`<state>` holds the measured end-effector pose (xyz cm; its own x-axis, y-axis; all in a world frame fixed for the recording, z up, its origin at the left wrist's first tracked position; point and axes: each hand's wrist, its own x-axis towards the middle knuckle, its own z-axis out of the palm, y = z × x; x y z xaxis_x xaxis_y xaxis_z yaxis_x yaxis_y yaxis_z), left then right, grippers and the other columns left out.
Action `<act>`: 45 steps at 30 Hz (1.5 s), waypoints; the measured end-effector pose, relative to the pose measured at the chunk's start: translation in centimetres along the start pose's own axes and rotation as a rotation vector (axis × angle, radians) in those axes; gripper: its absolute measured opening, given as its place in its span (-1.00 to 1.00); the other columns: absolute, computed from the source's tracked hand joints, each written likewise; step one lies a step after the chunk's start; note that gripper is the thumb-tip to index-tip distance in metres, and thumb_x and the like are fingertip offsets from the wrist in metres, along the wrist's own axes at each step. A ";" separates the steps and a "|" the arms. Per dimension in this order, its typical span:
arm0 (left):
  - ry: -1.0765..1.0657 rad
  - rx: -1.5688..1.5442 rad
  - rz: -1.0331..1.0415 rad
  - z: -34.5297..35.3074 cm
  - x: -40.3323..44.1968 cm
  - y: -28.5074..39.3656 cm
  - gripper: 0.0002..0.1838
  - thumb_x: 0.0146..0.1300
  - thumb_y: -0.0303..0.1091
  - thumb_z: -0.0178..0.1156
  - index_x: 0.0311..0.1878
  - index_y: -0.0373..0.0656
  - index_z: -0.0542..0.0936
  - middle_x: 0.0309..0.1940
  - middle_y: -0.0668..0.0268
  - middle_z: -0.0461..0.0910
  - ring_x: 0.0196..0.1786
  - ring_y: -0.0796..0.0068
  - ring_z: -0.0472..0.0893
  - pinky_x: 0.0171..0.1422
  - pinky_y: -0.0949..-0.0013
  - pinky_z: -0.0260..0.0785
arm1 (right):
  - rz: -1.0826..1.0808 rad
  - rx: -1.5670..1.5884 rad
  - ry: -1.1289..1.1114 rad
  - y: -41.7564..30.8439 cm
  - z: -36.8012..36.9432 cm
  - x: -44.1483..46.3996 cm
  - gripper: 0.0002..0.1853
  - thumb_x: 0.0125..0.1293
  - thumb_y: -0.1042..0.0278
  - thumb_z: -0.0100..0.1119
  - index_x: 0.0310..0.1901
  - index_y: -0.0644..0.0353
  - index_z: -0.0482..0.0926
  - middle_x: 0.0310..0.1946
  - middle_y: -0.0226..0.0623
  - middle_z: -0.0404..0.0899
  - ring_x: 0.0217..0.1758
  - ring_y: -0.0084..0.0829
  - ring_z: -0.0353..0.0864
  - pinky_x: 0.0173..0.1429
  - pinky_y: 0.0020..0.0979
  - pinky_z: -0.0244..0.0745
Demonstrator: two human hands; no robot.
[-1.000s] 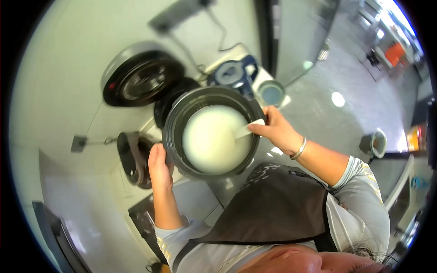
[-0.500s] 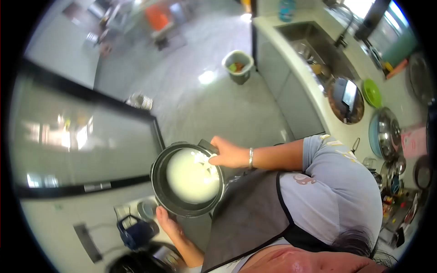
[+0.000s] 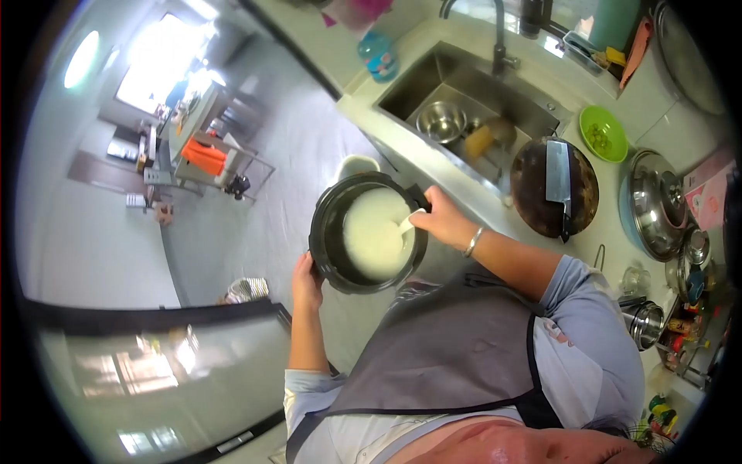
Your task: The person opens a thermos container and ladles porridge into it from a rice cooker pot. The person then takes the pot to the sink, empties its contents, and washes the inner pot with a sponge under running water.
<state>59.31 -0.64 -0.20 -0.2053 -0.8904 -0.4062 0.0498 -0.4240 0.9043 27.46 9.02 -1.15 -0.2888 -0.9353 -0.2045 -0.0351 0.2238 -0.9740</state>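
black pot (image 3: 329, 238) of milky liquid (image 3: 371, 236) is being held mid-view. left hand (image 3: 307, 283) is cupping its outer wall near eight o'clock, fingers partly hidden. right hand (image 3: 444, 221) is pinching white paddle (image 3: 409, 222) between two and three o'clock, grip barely open.

a window (image 3: 160, 63) glares white upper left, while fisheye distortion bends the edges.

the pot (image 3: 332, 232) is black, its liquid (image 3: 372, 232) white, the apron (image 3: 444, 348) grey.
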 end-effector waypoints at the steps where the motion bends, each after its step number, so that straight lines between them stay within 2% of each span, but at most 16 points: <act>1: -0.025 0.024 -0.014 1.1 2.5 0.7 -0.74 0.38 -0.28 -0.07 -0.04 -0.18 0.52 -0.16 0.36 0.61 -0.11 0.54 0.57 0.01 0.43 0.41 | 0.018 0.029 0.035 0.0 -0.6 1.5 -0.47 -0.03 0.17 0.28 -0.16 0.39 0.30 -0.16 -0.07 0.36 -0.07 -0.34 0.37 0.00 -0.33 0.36; 6: -0.124 0.122 -0.050 4.2 15.6 3.6 -0.77 0.38 -0.26 -0.06 -0.12 -0.16 0.52 -0.27 0.38 0.60 -0.21 0.56 0.57 -0.09 0.45 0.42 | 0.087 0.027 0.126 0.0 -2.5 10.4 -0.38 -0.01 0.15 0.27 -0.05 0.47 0.28 -0.08 0.02 0.38 0.02 -0.27 0.38 0.10 -0.31 0.34; 12: -0.217 0.237 -0.078 6.9 28.6 8.4 -0.79 0.39 -0.19 -0.01 -0.21 -0.11 0.51 -0.38 0.48 0.54 -0.33 0.65 0.49 -0.20 0.51 0.33 | 0.159 0.098 0.211 -0.7 -1.8 20.4 -0.41 -0.01 0.26 0.29 0.00 0.44 0.30 -0.08 -0.03 0.41 0.04 -0.30 0.40 0.14 -0.33 0.34; 17: -0.330 0.234 -0.151 7.3 38.6 9.8 -0.83 0.38 -0.22 0.02 -0.31 -0.05 0.46 -0.41 0.52 0.48 -0.30 0.65 0.48 -0.16 0.50 0.33 | 0.174 0.148 0.316 0.7 -0.8 27.3 -0.42 0.00 0.24 0.28 -0.01 0.42 0.30 -0.07 -0.04 0.38 0.00 -0.27 0.40 0.11 -0.33 0.35; 20: -0.303 0.227 -0.165 8.4 42.0 10.2 -0.84 0.38 -0.24 0.02 -0.32 -0.04 0.45 -0.40 0.52 0.48 -0.31 0.66 0.46 -0.16 0.51 0.32 | 0.184 0.199 0.332 1.1 -0.6 29.9 -0.44 0.02 0.21 0.26 -0.05 0.40 0.30 -0.07 -0.03 0.34 0.00 -0.27 0.37 0.12 -0.32 0.33; 26: -0.340 0.220 -0.193 9.6 46.1 10.0 -0.87 0.39 -0.29 0.01 -0.31 -0.05 0.44 -0.42 0.53 0.46 -0.34 0.68 0.44 -0.20 0.55 0.30 | 0.231 0.203 0.390 1.9 -0.9 32.9 -0.44 0.01 0.19 0.27 -0.08 0.40 0.29 -0.09 -0.03 0.30 -0.02 -0.24 0.32 0.14 -0.34 0.29; 28: -0.346 0.310 -0.165 10.1 46.5 10.0 -0.83 0.41 -0.26 0.00 -0.31 -0.08 0.44 -0.41 0.52 0.42 -0.35 0.69 0.37 -0.22 0.59 0.24 | 0.230 0.199 0.406 2.2 -1.2 33.2 -0.45 0.00 0.19 0.28 -0.09 0.40 0.28 -0.11 -0.03 0.30 -0.02 -0.22 0.31 0.14 -0.34 0.28; 34: -0.302 0.302 -0.204 11.6 46.7 10.6 -0.80 0.44 -0.28 -0.03 -0.31 -0.11 0.45 -0.45 0.53 0.34 -0.35 0.74 0.32 -0.29 0.64 0.17 | 0.249 0.244 0.368 2.4 -2.1 32.9 -0.47 0.05 0.18 0.30 -0.11 0.36 0.28 -0.12 -0.07 0.32 -0.05 -0.29 0.33 0.11 -0.35 0.30; 35: -0.293 0.306 -0.203 11.5 46.7 10.5 -0.80 0.44 -0.28 -0.04 -0.31 -0.12 0.45 -0.45 0.53 0.33 -0.35 0.75 0.32 -0.29 0.64 0.17 | 0.238 0.237 0.343 2.5 -2.3 32.9 -0.44 0.05 0.14 0.35 -0.10 0.34 0.28 -0.12 -0.07 0.33 -0.03 -0.30 0.33 0.12 -0.33 0.30; 38: -0.316 0.359 -0.183 11.5 46.6 10.7 -0.80 0.44 -0.27 -0.03 -0.30 -0.12 0.45 -0.44 0.53 0.35 -0.36 0.74 0.32 -0.28 0.64 0.18 | 0.247 0.129 0.284 2.4 -3.0 32.7 -0.41 0.07 0.07 0.38 -0.10 0.32 0.29 -0.15 -0.14 0.37 -0.11 -0.39 0.40 0.04 -0.38 0.37; 41: -0.370 0.551 -0.062 11.8 46.3 10.9 -0.80 0.44 -0.26 -0.02 -0.30 -0.11 0.46 -0.43 0.53 0.37 -0.38 0.74 0.31 -0.27 0.64 0.19 | 0.266 0.368 0.165 1.0 -4.5 32.2 -0.42 0.14 -0.04 0.33 -0.09 0.28 0.33 -0.23 -0.28 0.43 -0.25 -0.49 0.46 -0.10 -0.47 0.45; 44: -0.294 0.308 -0.231 11.9 46.5 11.0 -0.81 0.44 -0.27 -0.02 -0.31 -0.10 0.46 -0.44 0.53 0.36 -0.39 0.74 0.31 -0.26 0.64 0.19 | 0.435 0.563 0.235 4.1 -8.0 32.5 -0.45 0.20 -0.13 0.23 -0.10 0.23 0.37 -0.31 -0.38 0.45 -0.37 -0.58 0.47 -0.29 -0.53 0.47; 45: -0.289 0.294 -0.229 12.0 46.4 11.0 -0.81 0.44 -0.27 -0.02 -0.31 -0.10 0.47 -0.44 0.53 0.36 -0.39 0.74 0.31 -0.26 0.64 0.19 | 0.541 0.515 0.357 6.8 -9.4 32.7 -0.42 0.19 -0.17 0.22 -0.09 0.24 0.39 -0.33 -0.38 0.44 -0.40 -0.57 0.46 -0.34 -0.50 0.47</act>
<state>38.59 -44.60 -7.52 -0.4446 -0.6790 -0.5842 -0.2989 -0.5024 0.8113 8.79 -17.45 -13.53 -0.4292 -0.5715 -0.6994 0.6135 0.3838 -0.6902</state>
